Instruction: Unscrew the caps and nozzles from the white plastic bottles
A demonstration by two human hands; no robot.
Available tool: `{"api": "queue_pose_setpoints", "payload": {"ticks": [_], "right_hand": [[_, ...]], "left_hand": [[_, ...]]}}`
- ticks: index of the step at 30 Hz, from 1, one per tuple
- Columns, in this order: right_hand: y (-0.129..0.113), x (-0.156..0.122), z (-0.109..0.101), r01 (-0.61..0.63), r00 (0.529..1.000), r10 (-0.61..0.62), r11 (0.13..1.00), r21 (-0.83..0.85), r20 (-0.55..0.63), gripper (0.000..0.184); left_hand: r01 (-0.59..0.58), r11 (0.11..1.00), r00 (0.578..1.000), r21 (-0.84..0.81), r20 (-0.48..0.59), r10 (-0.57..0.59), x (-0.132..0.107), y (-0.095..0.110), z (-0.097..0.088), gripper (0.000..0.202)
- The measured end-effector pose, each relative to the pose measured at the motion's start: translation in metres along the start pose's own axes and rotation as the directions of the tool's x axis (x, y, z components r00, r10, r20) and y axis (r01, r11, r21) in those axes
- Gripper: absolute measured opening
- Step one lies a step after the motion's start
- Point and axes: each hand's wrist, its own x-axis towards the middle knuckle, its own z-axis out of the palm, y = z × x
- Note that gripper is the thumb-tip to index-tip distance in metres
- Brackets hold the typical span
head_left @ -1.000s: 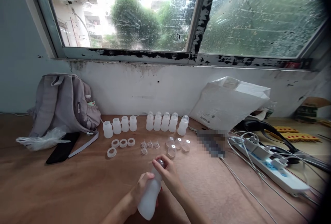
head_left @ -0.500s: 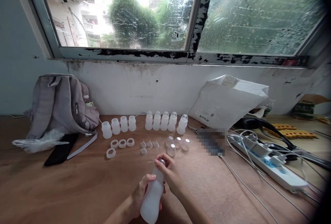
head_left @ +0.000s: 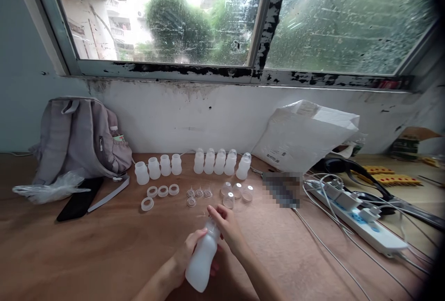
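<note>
Left hand (head_left: 187, 249) grasps tilted bottle (head_left: 202, 264); right hand (head_left: 228, 228) at its top, can't tell its grip. Rings (head_left: 147, 209), nipples (head_left: 199, 193), caps (head_left: 228, 201) beyond.

Ten bottles (head_left: 203, 261), seemingly four teats (head_left: 199, 193)

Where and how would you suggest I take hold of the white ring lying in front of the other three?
I'd pinch the front ring across its outer rim, from above and the near side: it lies flat, with the other rings behind.
</note>
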Motion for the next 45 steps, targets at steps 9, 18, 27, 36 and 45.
{"api": "queue_pose_setpoints", "payload": {"ticks": [9,18,27,36,45], "right_hand": [[-0.003,-0.005,0.009,0.077,0.985,-0.123,0.943,-0.324,-0.123,0.040],[-0.005,-0.004,0.011,0.132,0.990,-0.141,0.943,-0.306,-0.008,0.027],[-0.003,-0.004,0.008,0.148,0.989,-0.144,0.979,-0.138,0.038,0.020],[-0.008,-0.007,0.003,0.211,0.974,-0.196,0.967,-0.142,0.112,0.022],[-0.014,-0.016,0.005,0.259,0.966,-0.255,0.955,-0.144,0.046,0.024]], "left_hand": [[0.039,0.999,0.996,0.029,-0.076,-0.036,0.006,-0.007,-0.013,0.042],[0.088,0.989,0.995,-0.121,0.057,-0.082,0.007,-0.001,-0.006,0.035],[0.132,0.968,0.991,-0.213,0.063,-0.121,0.003,0.000,0.001,0.038],[0.172,0.953,0.972,-0.248,0.202,-0.123,0.004,-0.002,0.002,0.041],[0.163,0.969,0.983,-0.186,0.118,-0.143,0.002,-0.004,0.002,0.046]]}}
